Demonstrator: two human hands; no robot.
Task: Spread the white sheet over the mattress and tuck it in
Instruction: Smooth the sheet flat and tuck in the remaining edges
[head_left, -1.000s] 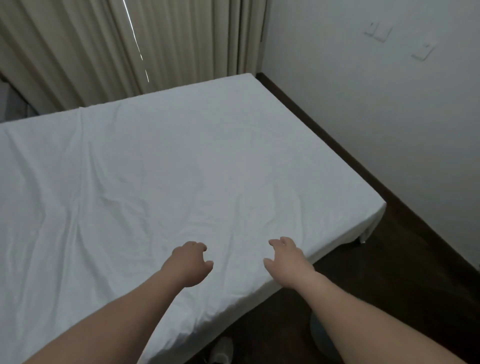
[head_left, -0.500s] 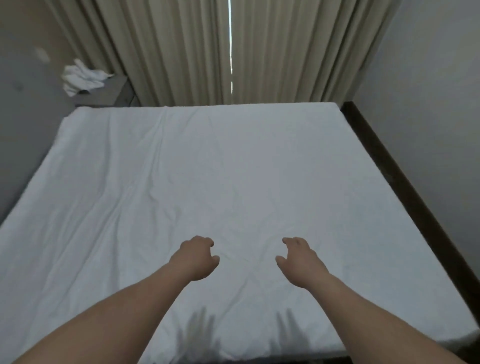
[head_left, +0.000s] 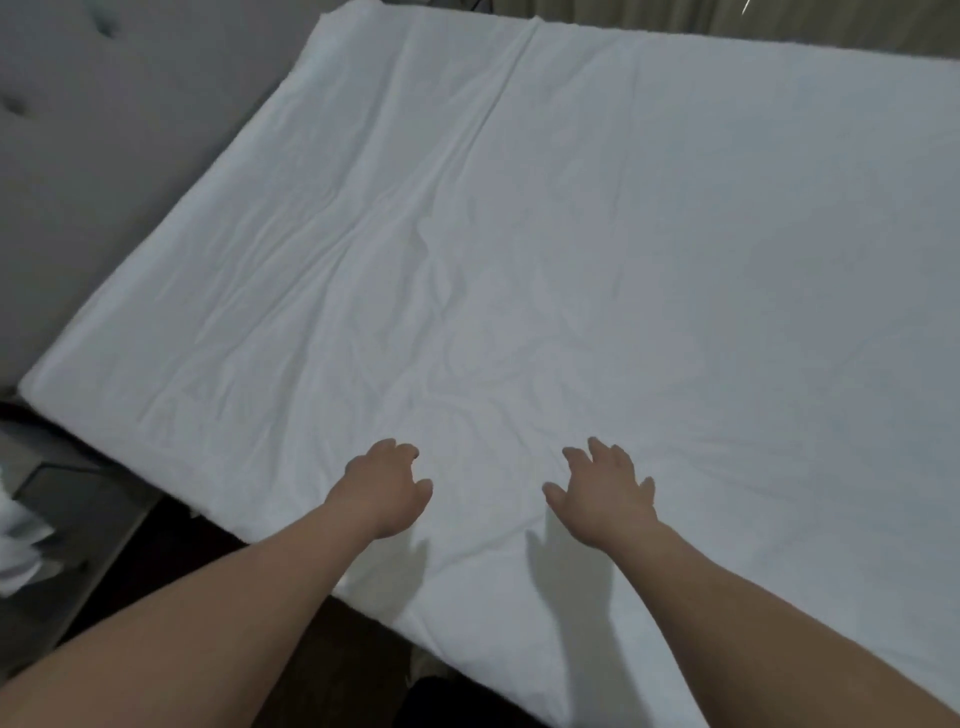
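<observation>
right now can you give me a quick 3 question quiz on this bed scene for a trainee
1. True or false: the left hand grips a fold of the white sheet.
2. Which hand has its fingers more spread? A) left B) right
3. Fill in: the long wrinkles run mostly across the sheet's ____ half, toward the grey headboard.

Key: 1 false, both hands hold nothing. 2 B, the right hand. 3 left.

One white sheet (head_left: 571, 249) across frame centre, one padded headboard (head_left: 119, 119) upper left. My two hands: left hand (head_left: 382, 491), right hand (head_left: 608, 493).
</observation>
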